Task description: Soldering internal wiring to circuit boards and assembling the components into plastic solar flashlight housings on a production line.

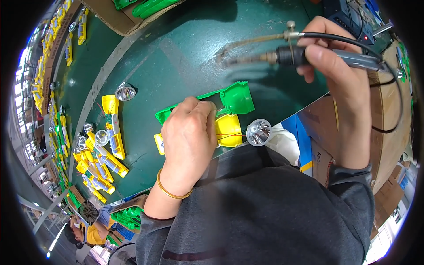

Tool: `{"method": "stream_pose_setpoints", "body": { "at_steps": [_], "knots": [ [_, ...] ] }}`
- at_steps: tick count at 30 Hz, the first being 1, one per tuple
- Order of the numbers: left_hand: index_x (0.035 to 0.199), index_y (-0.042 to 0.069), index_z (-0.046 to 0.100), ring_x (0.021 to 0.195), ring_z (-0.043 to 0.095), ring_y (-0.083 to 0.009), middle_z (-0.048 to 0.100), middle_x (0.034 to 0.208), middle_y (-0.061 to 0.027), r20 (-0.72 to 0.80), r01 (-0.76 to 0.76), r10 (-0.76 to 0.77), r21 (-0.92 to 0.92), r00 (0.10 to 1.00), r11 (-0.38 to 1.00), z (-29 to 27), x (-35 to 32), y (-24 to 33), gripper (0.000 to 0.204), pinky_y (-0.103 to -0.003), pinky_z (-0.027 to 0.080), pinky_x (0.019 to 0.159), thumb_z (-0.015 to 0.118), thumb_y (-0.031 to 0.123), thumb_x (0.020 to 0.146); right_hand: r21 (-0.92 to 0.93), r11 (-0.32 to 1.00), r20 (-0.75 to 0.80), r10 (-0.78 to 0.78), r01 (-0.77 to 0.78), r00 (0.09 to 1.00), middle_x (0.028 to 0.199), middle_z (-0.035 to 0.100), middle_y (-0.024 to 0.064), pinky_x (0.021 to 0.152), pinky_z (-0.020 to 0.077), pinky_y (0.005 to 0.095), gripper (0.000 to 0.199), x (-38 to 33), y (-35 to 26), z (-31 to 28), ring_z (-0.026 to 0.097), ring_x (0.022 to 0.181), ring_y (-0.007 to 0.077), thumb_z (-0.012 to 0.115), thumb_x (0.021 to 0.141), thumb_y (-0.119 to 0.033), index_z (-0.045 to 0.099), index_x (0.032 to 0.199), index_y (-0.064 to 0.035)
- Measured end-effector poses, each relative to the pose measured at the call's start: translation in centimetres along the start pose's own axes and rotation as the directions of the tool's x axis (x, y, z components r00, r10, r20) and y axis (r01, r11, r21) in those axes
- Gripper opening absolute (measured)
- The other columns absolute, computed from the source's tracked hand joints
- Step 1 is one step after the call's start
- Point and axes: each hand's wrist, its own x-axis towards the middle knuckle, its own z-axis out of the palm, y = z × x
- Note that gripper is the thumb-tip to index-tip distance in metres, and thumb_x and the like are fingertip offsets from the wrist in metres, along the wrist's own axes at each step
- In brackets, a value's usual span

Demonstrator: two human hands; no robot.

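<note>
My right hand (329, 55) grips a soldering iron (289, 56) with a solder-feed tube clamped along it. The tip points left above the table and is smeared by motion. My left hand (190, 128) is closed over a green plastic flashlight shell (238, 98), with its fingertips partly hidden. Under and beside that hand lies a yellow shell half (229, 131), its middle covered. Thin red and dark wires run from it to a round silver reflector (259, 132) near the table's front edge.
A pile of yellow flashlight bodies (99, 165) with reflectors lies at left, beside a loose reflector (125, 91). A cardboard box (119, 22) of green shells stands at the far side. At right are a dark soldering station (342, 20) and cartons (353, 119). Another person (95, 232) works at lower left.
</note>
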Motion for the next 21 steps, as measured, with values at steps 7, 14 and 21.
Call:
{"method": "stream_pose_setpoints", "body": {
  "at_steps": [7,14,21],
  "knots": [
    [0.077,0.002,0.062,0.067,0.056,-0.0323,0.052,0.07,-0.0135,0.01,0.016,-0.016,0.022,1.0,1.0,-0.3,0.4,0.6,0.004,-0.042,0.045,0.059,0.062,-0.001,0.073,0.652,0.748,-0.297,0.099,0.126,0.95,0.086,0.063,0.0058,0.077,0.0492,0.0256,0.019,-1.3,5.9,7.6,0.062,0.08,0.0123,0.06,0.089,-0.019,0.056,0.092,-0.0008],
    [0.08,0.002,0.064,0.069,0.056,-0.0321,0.054,0.073,-0.0133,0.014,0.025,-0.025,0.027,1.0,0.999,0.0,0.5,0.7,0.007,-0.041,0.045,0.061,0.062,-0.001,0.073,0.642,0.758,-0.191,0.017,0.112,0.981,0.089,0.059,0.0077,0.079,0.0447,0.0276,0.019,-1.7,5.2,9.3,0.058,0.084,0.0147,0.054,0.092,-0.016,0.054,0.1,0.0016],
    [0.081,0.002,0.064,0.07,0.057,-0.032,0.055,0.074,-0.0131,0.013,0.024,-0.024,0.022,1.0,0.999,0.0,0.7,0.8,0.008,-0.041,0.046,0.062,0.063,0.0,0.074,0.634,0.768,-0.19,0.038,0.093,0.981,0.088,0.059,0.0073,0.08,0.0447,0.0278,0.02,-1.8,4.7,9.3,0.058,0.082,0.0154,0.055,0.091,-0.015,0.054,0.1,0.0023]
  ]
}}
